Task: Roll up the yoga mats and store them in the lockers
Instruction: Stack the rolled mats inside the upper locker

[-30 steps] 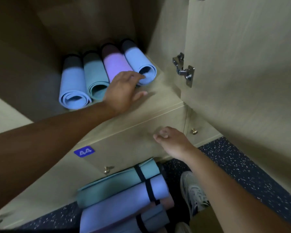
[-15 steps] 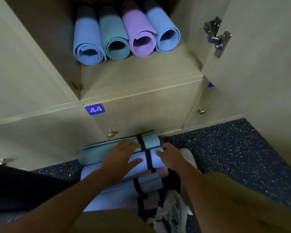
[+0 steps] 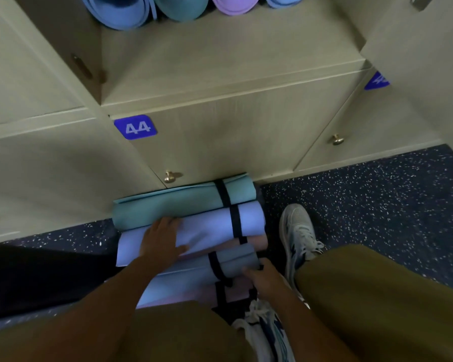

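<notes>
The right hand curls its fingers around the end of a grey-blue rolled mat low in the stack on the floor, holding it by the end beside its black strap. The left hand lies flat, fingers spread, pressing on the pale blue mat just above that grip. Beyond it, a teal mat lies against the closed door marked 44.

Half a second ago both hands rested on the pale blue mat; the right one has since dropped to the lower roll, and the view has tipped downward.

The four mats in the open locker above are cut off at the top edge. The lowest mats are hidden by the arms and knees.
</notes>
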Motion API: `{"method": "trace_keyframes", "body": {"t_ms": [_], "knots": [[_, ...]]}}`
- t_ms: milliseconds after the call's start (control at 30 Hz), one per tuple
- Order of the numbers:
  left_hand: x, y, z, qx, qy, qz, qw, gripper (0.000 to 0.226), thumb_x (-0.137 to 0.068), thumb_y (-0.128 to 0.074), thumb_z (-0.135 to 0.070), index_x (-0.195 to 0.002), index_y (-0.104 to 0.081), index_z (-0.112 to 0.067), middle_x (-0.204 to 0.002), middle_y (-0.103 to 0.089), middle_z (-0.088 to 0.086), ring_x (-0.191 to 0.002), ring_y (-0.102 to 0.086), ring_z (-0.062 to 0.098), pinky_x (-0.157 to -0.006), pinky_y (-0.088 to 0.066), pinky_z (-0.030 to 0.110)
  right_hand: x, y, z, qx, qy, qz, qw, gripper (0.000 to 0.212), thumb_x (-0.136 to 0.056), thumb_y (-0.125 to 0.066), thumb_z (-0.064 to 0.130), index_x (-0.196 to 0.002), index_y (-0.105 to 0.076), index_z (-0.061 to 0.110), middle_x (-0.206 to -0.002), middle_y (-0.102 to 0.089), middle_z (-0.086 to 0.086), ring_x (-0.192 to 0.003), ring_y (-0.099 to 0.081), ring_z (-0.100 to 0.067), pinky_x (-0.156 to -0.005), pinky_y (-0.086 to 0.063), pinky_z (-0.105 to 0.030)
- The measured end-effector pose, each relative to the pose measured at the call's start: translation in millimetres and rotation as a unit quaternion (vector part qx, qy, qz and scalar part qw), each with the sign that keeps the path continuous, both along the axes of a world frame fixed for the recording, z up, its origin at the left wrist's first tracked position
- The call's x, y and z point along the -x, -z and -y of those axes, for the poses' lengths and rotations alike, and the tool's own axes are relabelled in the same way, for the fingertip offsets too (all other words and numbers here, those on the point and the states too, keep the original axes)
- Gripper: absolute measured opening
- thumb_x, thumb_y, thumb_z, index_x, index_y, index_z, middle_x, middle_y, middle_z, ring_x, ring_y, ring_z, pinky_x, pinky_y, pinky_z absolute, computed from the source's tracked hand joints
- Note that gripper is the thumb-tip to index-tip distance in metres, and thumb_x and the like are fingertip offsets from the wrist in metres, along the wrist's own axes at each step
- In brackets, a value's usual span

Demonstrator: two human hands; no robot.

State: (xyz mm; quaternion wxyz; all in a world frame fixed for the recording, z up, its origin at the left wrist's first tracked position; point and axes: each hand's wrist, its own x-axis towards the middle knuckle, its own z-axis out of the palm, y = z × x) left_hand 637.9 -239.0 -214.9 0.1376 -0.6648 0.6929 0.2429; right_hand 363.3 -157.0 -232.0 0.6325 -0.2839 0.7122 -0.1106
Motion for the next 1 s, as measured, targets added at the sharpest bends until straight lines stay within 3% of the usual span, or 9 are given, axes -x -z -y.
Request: {"method": "trace_keyframes", "body": {"t_ms": [100, 267, 433, 600, 700, 833, 933, 1000], "knots": [[2, 3, 3, -0.002, 0.001, 0.039, 0.999, 0.09, -0.088, -0.067, -0.062, -0.157, -0.029, -0.02, -0.156, -0.032, 0.008, -0.142, -0.032, 0.032, -0.115, -0.032, 0.041, 0, 0, 2, 0.003, 0.029, 0.01, 1.0, 0.025, -0.1, -0.065, 0.025, -0.118, -0.049, 0.02, -0.112, -0.06, -0.006, -0.099, -0.062, -0.021, -0.079, -0.054, -0.036], [4, 5, 4, -0.006, 0.022, 0.062, 0.998, 0.102, -0.074, -0.073, -0.072, -0.152, -0.033, -0.019, -0.15, -0.033, 0.009, -0.136, -0.034, 0.032, -0.112, -0.032, 0.042, -5, 0, 5, 0.009, 0.062, 0.033, 0.997, 0.022, -0.101, -0.063, 0.031, -0.118, -0.053, 0.023, -0.119, -0.061, -0.007, -0.108, -0.062, -0.024, -0.1, -0.054, -0.05], [4, 3, 4, -0.035, 0.062, 0.062, 0.996, 0.111, -0.068, -0.075, -0.074, -0.15, -0.029, -0.015, -0.144, -0.047, 0.008, -0.131, -0.046, 0.03, -0.112, -0.034, 0.04, -8, 0, -4, 0.012, 0.154, 0.067, 0.986, 0.018, -0.101, -0.063, 0.03, -0.114, -0.059, 0.018, -0.119, -0.063, -0.014, -0.112, -0.065, -0.034, -0.098, -0.055, -0.057], [9, -5, 0, -0.019, 0.056, 0.034, 0.998, 0.106, -0.066, -0.076, -0.076, -0.143, -0.034, -0.017, -0.136, -0.056, 0.005, -0.121, -0.055, 0.027, -0.099, -0.044, 0.036, -6, -6, -2, 0.054, 0.22, 0.048, 0.973, 0.011, -0.098, -0.067, 0.021, -0.106, -0.062, 0.015, -0.118, -0.065, -0.022, -0.106, -0.066, -0.037, -0.095, -0.054, -0.061], [17, -21, -2, -0.008, 0.036, 0.035, 0.999, 0.108, -0.069, -0.074, -0.074, -0.152, -0.033, -0.018, -0.147, -0.046, 0.007, -0.134, -0.043, 0.028, -0.104, -0.044, 0.039, 1, -25, 14, 0.087, 0.269, 0.013, 0.959, 0.032, -0.094, -0.073, 0.021, -0.115, -0.052, 0.009, -0.118, -0.061, -0.021, -0.105, -0.065, -0.037, -0.092, -0.056, -0.059], [23, -59, 0, 0.014, 0.021, 0.018, 1.0, 0.097, -0.068, -0.068, -0.077, -0.146, -0.045, -0.024, -0.14, -0.048, 0.003, -0.133, -0.041, 0.025, -0.1, -0.045, 0.036, 1, -73, 42, 0.13, 0.306, 0.001, 0.943, 0.085, -0.089, -0.079, 0.029, -0.153, -0.027, 0.009, -0.143, -0.048, -0.02, -0.122, -0.059, -0.038, -0.098, -0.055, -0.058], [24, -95, -5, 0.035, -0.012, -0.014, 0.999, 0.103, -0.058, -0.058, -0.087, -0.139, -0.048, -0.025, -0.133, -0.049, 0.001, -0.129, -0.043, 0.023, -0.096, -0.048, 0.039, 1, -111, 56, 0.18, 0.31, 0.001, 0.933, 0.084, -0.095, -0.071, 0.036, -0.158, -0.024, 0.007, -0.145, -0.049, -0.013, -0.129, -0.055, -0.035, -0.105, -0.05, -0.055], [24, -118, -9, 0.049, -0.034, -0.049, 0.997, 0.116, -0.044, -0.041, -0.093, -0.137, -0.047, -0.024, -0.13, -0.049, 0.002, -0.126, -0.044, 0.025, -0.098, -0.048, 0.042, 2, -140, 63, 0.215, 0.301, 0.004, 0.929, 0.079, -0.094, -0.07, 0.042, -0.154, -0.033, 0.007, -0.137, -0.057, -0.008, -0.125, -0.058, -0.032, -0.105, -0.05, -0.055]]}}
